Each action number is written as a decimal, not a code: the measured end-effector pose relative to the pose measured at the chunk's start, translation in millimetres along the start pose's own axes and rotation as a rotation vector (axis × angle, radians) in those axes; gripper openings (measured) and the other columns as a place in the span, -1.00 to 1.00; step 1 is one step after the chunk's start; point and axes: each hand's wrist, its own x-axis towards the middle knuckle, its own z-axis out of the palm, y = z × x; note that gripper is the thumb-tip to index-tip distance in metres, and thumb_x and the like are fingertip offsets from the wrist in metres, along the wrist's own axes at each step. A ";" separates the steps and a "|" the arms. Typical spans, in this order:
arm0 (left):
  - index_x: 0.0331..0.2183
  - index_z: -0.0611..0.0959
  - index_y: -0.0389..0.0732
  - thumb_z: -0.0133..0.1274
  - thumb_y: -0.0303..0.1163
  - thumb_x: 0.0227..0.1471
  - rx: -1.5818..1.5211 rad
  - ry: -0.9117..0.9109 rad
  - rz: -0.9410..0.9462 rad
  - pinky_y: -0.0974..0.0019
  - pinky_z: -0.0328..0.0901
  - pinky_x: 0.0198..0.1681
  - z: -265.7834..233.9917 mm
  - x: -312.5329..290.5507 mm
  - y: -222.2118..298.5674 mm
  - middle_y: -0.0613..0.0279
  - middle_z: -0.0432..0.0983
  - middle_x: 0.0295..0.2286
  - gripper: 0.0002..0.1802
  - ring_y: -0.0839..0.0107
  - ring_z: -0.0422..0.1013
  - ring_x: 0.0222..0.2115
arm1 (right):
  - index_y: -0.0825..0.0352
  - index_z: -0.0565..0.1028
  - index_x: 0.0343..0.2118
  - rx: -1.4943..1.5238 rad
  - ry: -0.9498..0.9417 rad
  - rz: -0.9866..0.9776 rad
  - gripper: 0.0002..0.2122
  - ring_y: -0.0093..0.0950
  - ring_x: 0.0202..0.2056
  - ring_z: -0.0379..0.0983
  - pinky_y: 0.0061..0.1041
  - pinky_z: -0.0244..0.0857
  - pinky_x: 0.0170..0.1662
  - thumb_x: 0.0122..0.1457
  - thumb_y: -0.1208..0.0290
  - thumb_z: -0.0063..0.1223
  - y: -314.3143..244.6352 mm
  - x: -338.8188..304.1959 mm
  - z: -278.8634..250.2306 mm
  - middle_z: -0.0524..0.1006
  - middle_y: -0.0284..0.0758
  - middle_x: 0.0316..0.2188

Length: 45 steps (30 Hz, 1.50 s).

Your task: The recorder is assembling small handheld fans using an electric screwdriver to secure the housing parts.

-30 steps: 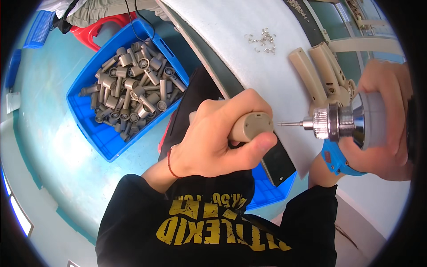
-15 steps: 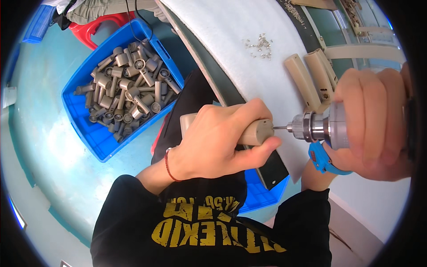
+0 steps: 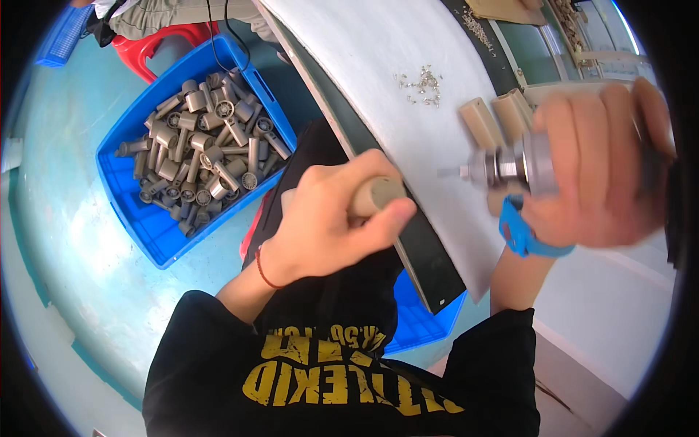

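Observation:
My left hand (image 3: 331,218) is closed around a beige plastic part (image 3: 375,195), held just off the near edge of the white table (image 3: 378,65). My right hand (image 3: 597,160) grips a power screwdriver (image 3: 510,166) with a metal chuck; its bit points left toward the beige part, with a small gap between them. A blue band (image 3: 523,234) sits at my right wrist. Two more beige parts (image 3: 495,116) lie on the table behind the tool. A small heap of screws (image 3: 422,80) lies farther back on the table.
A blue bin (image 3: 156,226) full of grey-beige plastic parts (image 3: 200,156) stands on the teal floor to my left. Behind it is a red stool (image 3: 156,44). Another blue bin (image 3: 422,320) shows under the table edge near my lap.
The screwdriver's bit was at the beige part half a second ago; now the tool has pulled back to the right and risen. My left hand has shifted slightly with the part.

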 end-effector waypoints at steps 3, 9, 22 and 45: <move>-0.47 0.48 -0.29 0.07 -0.36 -0.07 0.017 0.027 -0.009 0.48 0.21 -0.52 -4.6 -0.2 -7.2 0.31 0.41 -0.64 -0.81 0.59 0.31 -0.61 | 0.30 0.46 -0.28 -0.080 0.018 -0.027 -0.75 -0.61 -0.66 0.18 -0.55 0.13 -0.50 0.17 0.29 -0.25 8.5 6.0 -1.7 0.25 -0.48 -0.69; -0.53 0.47 -0.24 0.21 -0.45 -0.13 0.102 0.091 -0.034 0.55 0.19 -0.55 -5.9 -1.4 -11.0 0.38 0.40 -0.67 -0.79 0.66 0.32 -0.63 | 0.37 0.40 -0.21 -0.150 0.238 -0.114 -0.72 -0.63 -0.67 0.06 -0.58 0.00 -0.53 0.23 0.30 -0.32 52.8 6.7 -10.6 0.17 -0.49 -0.69; -0.55 0.50 -0.23 0.20 -0.55 -0.16 0.018 0.158 0.012 0.57 0.19 -0.55 1.8 5.3 -6.8 0.38 0.43 -0.64 -0.84 0.68 0.34 -0.62 | 0.38 0.39 -0.25 -0.187 0.411 -0.074 -0.74 -0.63 -0.67 0.05 -0.59 -0.02 -0.53 0.22 0.28 -0.27 58.1 12.2 -0.9 0.13 -0.50 -0.72; -0.42 0.67 -0.29 0.17 -0.61 -0.18 -0.044 0.144 0.135 0.62 0.24 -0.53 5.3 11.4 20.8 0.29 0.55 -0.59 -0.86 0.66 0.41 -0.62 | 0.28 0.32 -0.32 0.088 0.024 0.011 -0.76 -0.62 -0.70 0.24 -0.57 0.19 -0.54 0.23 0.21 -0.33 -11.6 -2.1 17.3 0.30 -0.43 -0.71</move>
